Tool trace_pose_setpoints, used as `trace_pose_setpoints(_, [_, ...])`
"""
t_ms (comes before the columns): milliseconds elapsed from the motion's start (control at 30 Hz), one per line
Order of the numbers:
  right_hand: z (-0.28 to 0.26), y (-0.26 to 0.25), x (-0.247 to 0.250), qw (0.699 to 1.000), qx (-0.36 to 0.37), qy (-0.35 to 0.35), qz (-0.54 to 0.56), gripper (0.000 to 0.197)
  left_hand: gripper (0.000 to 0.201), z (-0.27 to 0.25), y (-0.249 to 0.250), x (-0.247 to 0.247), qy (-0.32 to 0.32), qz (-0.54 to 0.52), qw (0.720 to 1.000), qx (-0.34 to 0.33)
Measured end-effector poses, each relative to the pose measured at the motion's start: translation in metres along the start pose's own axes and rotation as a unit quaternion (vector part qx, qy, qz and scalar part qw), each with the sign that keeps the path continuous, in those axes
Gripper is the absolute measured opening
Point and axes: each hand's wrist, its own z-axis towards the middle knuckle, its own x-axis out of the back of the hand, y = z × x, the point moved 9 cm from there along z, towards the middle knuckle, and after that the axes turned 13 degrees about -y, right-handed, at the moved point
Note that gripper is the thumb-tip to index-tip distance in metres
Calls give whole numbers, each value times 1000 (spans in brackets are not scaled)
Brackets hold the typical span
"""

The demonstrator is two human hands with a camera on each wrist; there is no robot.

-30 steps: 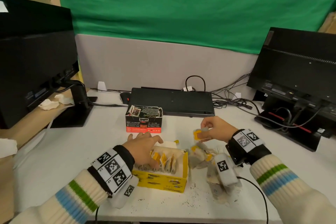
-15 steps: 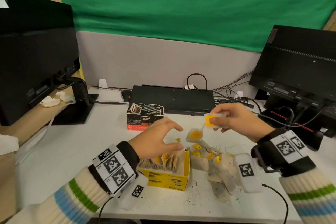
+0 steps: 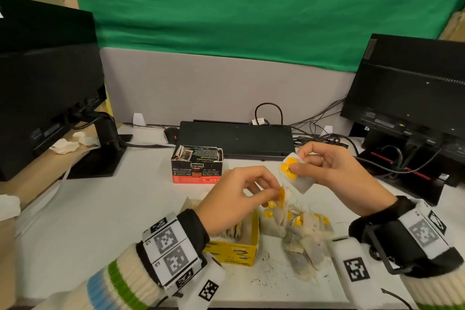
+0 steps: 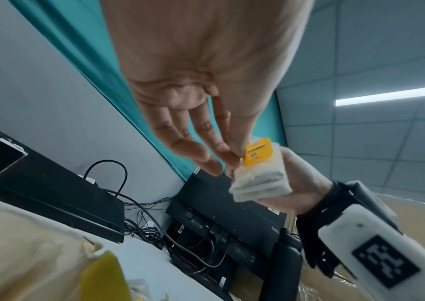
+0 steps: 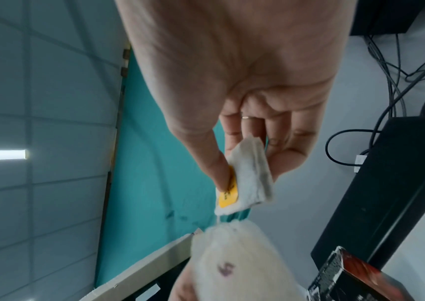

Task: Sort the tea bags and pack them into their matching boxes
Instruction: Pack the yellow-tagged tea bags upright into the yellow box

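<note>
My right hand (image 3: 295, 167) pinches a folded tea bag (image 3: 298, 178) with a yellow tag, thumb on the tag, above the table; the right wrist view shows that tea bag (image 5: 247, 181) too. Just below it, my left hand (image 3: 275, 192) pinches the yellow tag of a second tea bag (image 3: 279, 214), which hangs over the pile of tea bags (image 3: 304, 236). A thin string runs between the two bags. The open yellow box (image 3: 236, 249), with tea bags standing in it, sits under my left wrist. The open black and red box (image 3: 197, 167) stands further back.
A black keyboard (image 3: 236, 138) lies upside down behind the boxes. Monitors stand at the left (image 3: 45, 83) and right (image 3: 412, 88), with cables (image 3: 327, 133) at the back right. Loose tea crumbs (image 3: 264, 274) dot the table in front of the yellow box.
My right hand lifted its tea bag up and to the right, dragging a second bag by the string. My left hand left the yellow box, rose and pinched that second bag's tag.
</note>
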Motion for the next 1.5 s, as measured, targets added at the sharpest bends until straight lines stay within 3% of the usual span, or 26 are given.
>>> trace_pose_setpoints(133, [-1,-2,-11,999,10,-30,16,30,38,2,-11,-16,-81,-18,996,34])
trace_pose_setpoints(300, [-4,-7,-13,998,31,-35,35,24,17,0,-8,-17,-98,-34,995,6])
trace_pose_setpoints(633, [-7,-17,-11,996,65,-34,41,16,6,1,-16,-4,-79,-57,995,13])
trace_pose_setpoints(700, [-7,-16,-8,997,64,-30,39,17,12,1,-15,-3,-78,-57,995,9])
trace_pose_setpoints(867, [-6,-14,-8,997,63,-34,22,21,11,1,-12,-7,-99,-2,995,5])
trace_pose_setpoints(1033, [-6,-16,-1,995,84,4,-45,18,9,0,-10,0,-55,24,998,11])
trace_pose_setpoints(1267, [-5,-13,-5,988,96,27,-120,16,17,-1,-3,10,-6,-45,999,-6])
trace_pose_setpoints(1500, [0,5,-12,993,97,51,-48,17,34,-2,-3,20,46,-94,994,-17])
